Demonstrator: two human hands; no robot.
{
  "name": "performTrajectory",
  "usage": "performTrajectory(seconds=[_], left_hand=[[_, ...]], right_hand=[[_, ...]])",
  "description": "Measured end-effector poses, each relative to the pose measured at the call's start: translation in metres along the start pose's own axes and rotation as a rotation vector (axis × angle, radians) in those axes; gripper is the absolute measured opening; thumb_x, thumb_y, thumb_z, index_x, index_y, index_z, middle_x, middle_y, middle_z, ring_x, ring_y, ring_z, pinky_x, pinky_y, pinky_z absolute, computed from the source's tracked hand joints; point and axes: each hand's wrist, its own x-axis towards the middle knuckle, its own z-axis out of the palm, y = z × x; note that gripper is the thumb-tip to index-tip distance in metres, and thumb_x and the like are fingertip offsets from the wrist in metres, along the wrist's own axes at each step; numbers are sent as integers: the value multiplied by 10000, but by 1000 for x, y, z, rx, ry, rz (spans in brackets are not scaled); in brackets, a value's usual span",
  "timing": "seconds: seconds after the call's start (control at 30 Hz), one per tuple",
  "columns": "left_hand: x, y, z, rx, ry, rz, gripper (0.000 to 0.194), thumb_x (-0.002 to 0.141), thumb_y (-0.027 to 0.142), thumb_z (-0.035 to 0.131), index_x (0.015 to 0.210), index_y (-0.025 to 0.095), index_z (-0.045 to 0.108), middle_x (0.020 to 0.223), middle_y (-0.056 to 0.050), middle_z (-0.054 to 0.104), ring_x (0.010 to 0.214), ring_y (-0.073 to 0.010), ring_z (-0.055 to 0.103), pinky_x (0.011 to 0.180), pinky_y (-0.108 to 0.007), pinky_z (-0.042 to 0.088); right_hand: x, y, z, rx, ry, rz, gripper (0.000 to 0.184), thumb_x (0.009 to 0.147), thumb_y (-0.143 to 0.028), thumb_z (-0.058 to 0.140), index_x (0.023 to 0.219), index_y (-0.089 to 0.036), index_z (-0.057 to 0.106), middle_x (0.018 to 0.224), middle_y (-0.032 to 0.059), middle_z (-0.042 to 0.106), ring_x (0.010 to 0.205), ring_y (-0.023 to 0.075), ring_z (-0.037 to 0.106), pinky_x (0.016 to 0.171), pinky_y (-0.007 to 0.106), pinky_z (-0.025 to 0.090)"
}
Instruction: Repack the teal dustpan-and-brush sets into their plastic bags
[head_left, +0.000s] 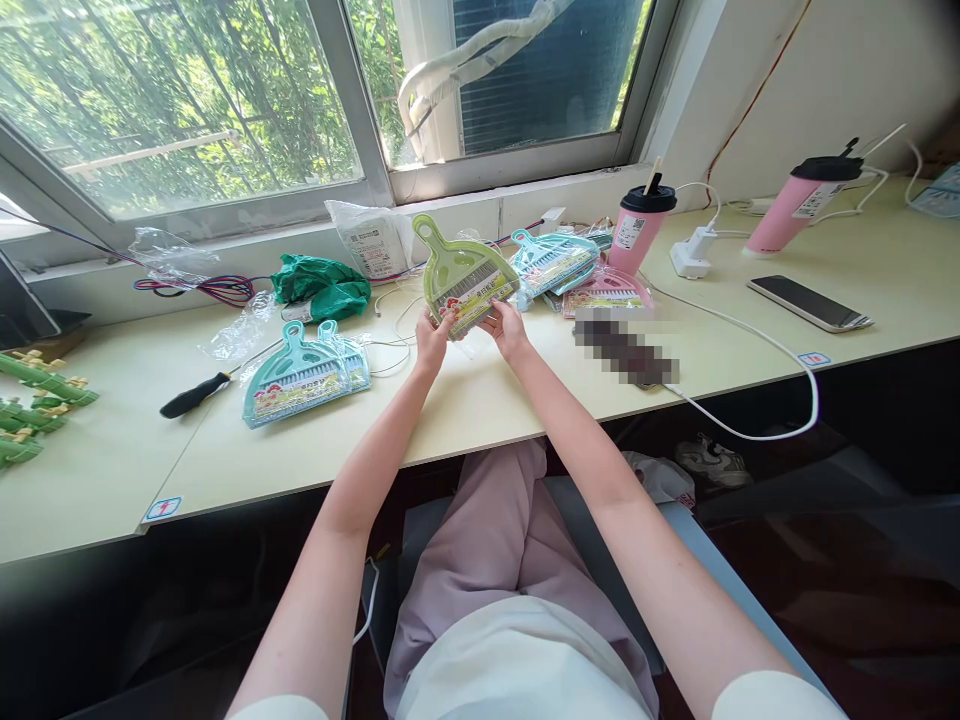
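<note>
A light green mini dustpan-and-brush set (459, 270) with a printed label is held up over the pale desk (480, 400). My left hand (432, 341) grips its lower left edge and my right hand (508, 327) grips its lower right edge, fingers closed on it. Left of my hands, two teal dustpan sets (304, 373) lie stacked flat on the desk. Behind my right hand sits a pile of teal sets (551, 262) on a pink set (606, 293).
A black-handled screwdriver (196, 395), green bag (321, 286) and clear wrappers lie at the left. Two pink cups (639, 229) (802, 202), a white charger and cable (750, 340), a phone (810, 303) and a blurred dark object (626, 350) lie at the right. Green items (34, 400) sit at the far left.
</note>
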Motion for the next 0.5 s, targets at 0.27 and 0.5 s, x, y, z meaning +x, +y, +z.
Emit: performTrajectory(seconds=[0.27,0.5], left_hand=[[-3,6,3,11,13,1,542,703,514,859,1066,198,609,1043,-76,728,823,-198,702,581,-258,576],[-4,5,2,10,-21,19,556,725,534,835,1100,197,602,1057,-88,735,888,-219,721,649,-282,599]], right_hand=[[1,-1,0,6,22,9,57,953,-179,581,912,-217,592,735,-21,729,679,149,714,812,330,651],[1,-1,0,24,32,14,94,977,-169,535,911,-212,586,703,-23,717,657,143,704,791,317,651]])
